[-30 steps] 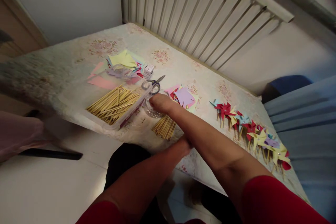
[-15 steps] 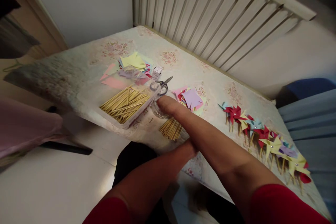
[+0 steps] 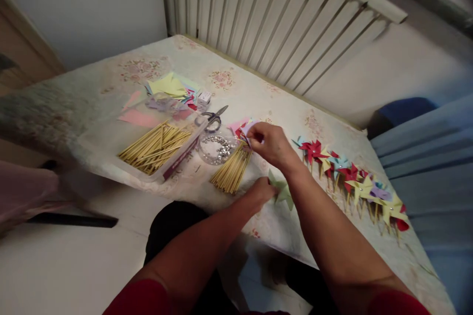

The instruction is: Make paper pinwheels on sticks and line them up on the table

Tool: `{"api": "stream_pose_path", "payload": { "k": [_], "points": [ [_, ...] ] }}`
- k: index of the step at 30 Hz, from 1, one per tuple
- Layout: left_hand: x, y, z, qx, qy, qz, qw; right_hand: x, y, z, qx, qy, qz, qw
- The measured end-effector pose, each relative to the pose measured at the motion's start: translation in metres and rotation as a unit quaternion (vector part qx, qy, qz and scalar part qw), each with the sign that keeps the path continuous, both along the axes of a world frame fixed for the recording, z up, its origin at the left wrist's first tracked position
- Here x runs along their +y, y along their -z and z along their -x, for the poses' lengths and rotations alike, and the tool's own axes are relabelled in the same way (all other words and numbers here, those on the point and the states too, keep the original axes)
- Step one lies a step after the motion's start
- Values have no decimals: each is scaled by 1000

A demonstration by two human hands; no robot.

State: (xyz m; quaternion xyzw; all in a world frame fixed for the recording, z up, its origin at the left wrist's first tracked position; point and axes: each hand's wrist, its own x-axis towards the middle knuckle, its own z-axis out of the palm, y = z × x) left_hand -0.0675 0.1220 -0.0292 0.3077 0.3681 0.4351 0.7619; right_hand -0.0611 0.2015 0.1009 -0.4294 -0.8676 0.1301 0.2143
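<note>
My left hand (image 3: 261,191) is closed on a green paper pinwheel (image 3: 283,191) near the front edge of the flowered table (image 3: 236,88). My right hand (image 3: 268,143) hovers above it with fingers pinched together; what they hold is too small to make out. Just left of the right hand sits a clear dish of small shiny pins (image 3: 217,148). A loose bundle of wooden sticks (image 3: 232,171) lies between the dish and my left hand.
A clear tray of wooden sticks (image 3: 157,145) lies at the left. Scissors (image 3: 214,117) and coloured paper squares (image 3: 170,87) lie behind it. A row of finished pinwheels (image 3: 354,179) runs along the right. A white radiator (image 3: 281,15) stands behind the table.
My right hand has drawn back from the pin dish to the right, fingers now pinched. The green pinwheel in my left hand has come into view.
</note>
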Motion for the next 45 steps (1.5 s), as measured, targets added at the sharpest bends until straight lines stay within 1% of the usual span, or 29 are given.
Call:
{"api": "stream_pose_path", "payload": {
  "k": [2, 3, 4, 6, 8, 10, 12, 14, 17, 21, 23, 26, 30, 39, 45],
  "points": [
    [1, 3, -3, 16, 13, 23, 1000, -19, 0, -44, 59, 87, -6, 995],
    [2, 4, -3, 18, 22, 36, 999, -30, 5, -67, 82, 135, -9, 987],
    [3, 4, -3, 12, 29, 37, 999, -42, 13, -91, 92, 183, -9, 979],
    [3, 5, -2, -12, 27, 12, 1000, -68, 37, -135, 95, 256, 5, 962],
    [2, 5, -1, -54, 31, -14, 998, -96, 66, -174, 93, 300, 42, 948],
    [1, 6, -1, -71, 43, -20, 996, -123, 94, -205, 102, 335, 58, 935],
    [0, 9, 0, -77, 64, -29, 995, -146, 116, -228, 126, 363, 56, 921],
    [0, 13, 1, -81, 73, -32, 994, -164, 131, -243, 138, 374, 45, 916],
    [2, 18, 3, -96, 43, -18, 994, -179, 146, -254, 118, 365, 19, 923],
    [2, 19, 7, -84, -17, 12, 996, -185, 164, -257, 119, 344, -38, 931],
    [-1, 17, 9, -80, -40, 7, 996, -185, 170, -256, 115, 338, -55, 932],
    [-7, 14, 9, -62, -73, -3, 995, -185, 173, -256, 100, 337, -60, 934],
    [-14, 13, 8, -57, -76, -14, 995, -184, 174, -257, 87, 329, -77, 937],
    [-14, 21, 8, -129, -89, 28, 987, -177, 189, -259, 82, 304, -162, 935],
    [-13, 22, 9, -133, -79, 34, 987, -177, 190, -259, 71, 307, -175, 933]
  ]
}}
